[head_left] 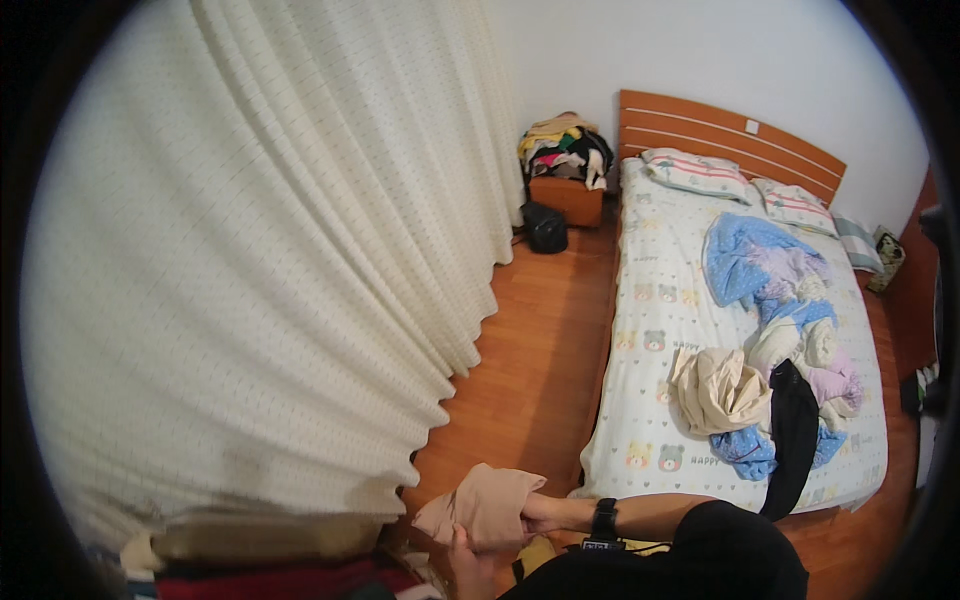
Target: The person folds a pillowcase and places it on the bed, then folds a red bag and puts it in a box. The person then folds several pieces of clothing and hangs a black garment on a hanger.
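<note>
A folded pinkish-beige cloth (pixel 487 499), perhaps a garment, is held between my two hands at the bottom of the view. My right hand (pixel 541 513) reaches in from the right and grips the cloth's right side, its fingers partly hidden. On that wrist sits a black watch or band (pixel 604 517). My left hand (pixel 469 562) holds the lower edge from below, thumb lying on top of the fabric. Just beneath, a yellow item (pixel 536 559) shows in part. To the lower left is a pile of folded clothes (pixel 285 574), dark red among them.
A long cream curtain (pixel 262 262) hangs at left. The bed (pixel 645 420) on the right bears a rumpled blue quilt (pixel 731 259), a cream garment (pixel 720 394) and a black garment (pixel 793 435). Clothes (pixel 566 150) heap on a nightstand (pixel 566 199), a black bag (pixel 545 227) beside it.
</note>
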`<control>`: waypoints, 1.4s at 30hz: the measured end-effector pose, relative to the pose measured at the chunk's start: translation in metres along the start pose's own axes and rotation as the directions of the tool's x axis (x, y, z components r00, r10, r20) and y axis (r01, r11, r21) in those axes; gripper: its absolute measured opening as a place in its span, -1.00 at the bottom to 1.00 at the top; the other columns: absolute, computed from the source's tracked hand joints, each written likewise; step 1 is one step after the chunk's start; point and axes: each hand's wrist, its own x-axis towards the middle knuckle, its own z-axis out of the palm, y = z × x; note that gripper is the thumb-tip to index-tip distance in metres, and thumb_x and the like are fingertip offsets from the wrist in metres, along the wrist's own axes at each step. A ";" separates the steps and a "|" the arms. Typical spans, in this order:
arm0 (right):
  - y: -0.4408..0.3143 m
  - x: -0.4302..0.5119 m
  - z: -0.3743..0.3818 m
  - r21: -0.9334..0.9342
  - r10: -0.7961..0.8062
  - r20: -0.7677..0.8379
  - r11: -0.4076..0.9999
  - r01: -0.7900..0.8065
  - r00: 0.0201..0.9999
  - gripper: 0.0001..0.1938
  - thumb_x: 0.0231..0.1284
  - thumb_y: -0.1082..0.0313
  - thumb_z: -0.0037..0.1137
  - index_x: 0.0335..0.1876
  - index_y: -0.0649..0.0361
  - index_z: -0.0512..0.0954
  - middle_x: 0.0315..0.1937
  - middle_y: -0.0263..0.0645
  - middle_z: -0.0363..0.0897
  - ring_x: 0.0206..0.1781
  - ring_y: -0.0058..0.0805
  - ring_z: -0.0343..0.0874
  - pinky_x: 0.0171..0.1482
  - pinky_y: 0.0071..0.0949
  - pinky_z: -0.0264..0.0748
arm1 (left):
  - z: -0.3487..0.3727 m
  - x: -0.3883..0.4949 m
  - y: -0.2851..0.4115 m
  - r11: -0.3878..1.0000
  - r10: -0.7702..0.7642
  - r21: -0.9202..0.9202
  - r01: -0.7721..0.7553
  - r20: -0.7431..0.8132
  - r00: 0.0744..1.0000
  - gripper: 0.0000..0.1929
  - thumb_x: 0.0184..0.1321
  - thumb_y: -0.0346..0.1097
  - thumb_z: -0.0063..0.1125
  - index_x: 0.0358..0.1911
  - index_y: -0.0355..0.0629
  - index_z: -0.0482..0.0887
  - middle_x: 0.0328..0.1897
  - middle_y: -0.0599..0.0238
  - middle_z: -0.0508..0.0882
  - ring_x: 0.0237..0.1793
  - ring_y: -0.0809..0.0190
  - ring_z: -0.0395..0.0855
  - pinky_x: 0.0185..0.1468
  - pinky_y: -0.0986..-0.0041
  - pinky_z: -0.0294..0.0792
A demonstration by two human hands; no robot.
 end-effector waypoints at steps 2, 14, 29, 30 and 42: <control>-0.050 -0.003 -0.017 -0.117 -0.112 0.032 0.986 0.115 0.993 -0.65 0.52 0.24 -0.11 0.24 0.27 0.45 0.08 -0.16 0.61 0.06 -0.34 0.63 0.08 -0.36 0.63 | 0.021 0.063 0.033 0.991 -0.039 0.127 0.038 0.005 0.999 -0.41 0.48 0.02 -0.06 0.40 -0.22 0.27 0.38 0.11 0.45 0.36 0.03 0.39 0.39 0.11 0.30; -0.192 0.015 -0.127 0.249 -0.394 0.077 0.897 0.364 0.916 -0.39 0.46 -0.20 -0.14 0.22 0.29 0.39 0.17 0.02 0.53 0.15 -0.18 0.61 0.17 -0.19 0.61 | 0.225 0.285 0.063 0.886 -0.403 0.357 0.296 0.278 0.872 -0.46 0.49 0.00 -0.07 0.38 -0.19 0.32 0.40 0.19 0.47 0.36 0.09 0.44 0.37 0.10 0.34; -0.410 -0.066 -0.230 0.462 -0.748 -0.524 0.150 0.874 0.406 -0.48 0.46 -0.12 -0.06 0.21 0.20 0.41 0.16 -0.17 0.53 0.21 -0.33 0.52 0.19 -0.19 0.55 | 0.437 0.457 -0.023 0.382 -0.774 0.852 0.358 0.083 0.628 -0.47 0.47 -0.13 0.01 0.39 -0.25 0.30 0.37 0.11 0.48 0.31 0.05 0.47 0.32 0.11 0.39; -0.404 -0.068 -0.245 0.412 -0.721 -0.589 0.121 0.903 0.365 -0.52 0.46 -0.07 -0.02 0.18 0.22 0.41 0.10 -0.14 0.56 0.14 -0.31 0.56 0.13 -0.22 0.59 | 0.454 0.472 -0.031 0.329 -0.792 0.884 0.333 0.066 0.607 -0.47 0.47 -0.14 0.03 0.39 -0.25 0.30 0.37 0.11 0.47 0.32 0.05 0.47 0.32 0.12 0.39; -0.219 -0.082 -0.382 -0.031 0.248 -0.969 -0.196 0.980 0.019 -0.46 0.30 0.22 0.20 0.27 0.30 0.26 0.08 0.00 0.43 -0.03 -0.05 0.59 -0.15 -0.09 0.72 | 0.648 0.573 -0.189 0.173 -0.872 0.981 0.092 0.110 0.477 -0.47 0.41 -0.27 0.12 0.37 -0.29 0.30 0.35 0.12 0.50 0.31 0.07 0.48 0.31 0.17 0.40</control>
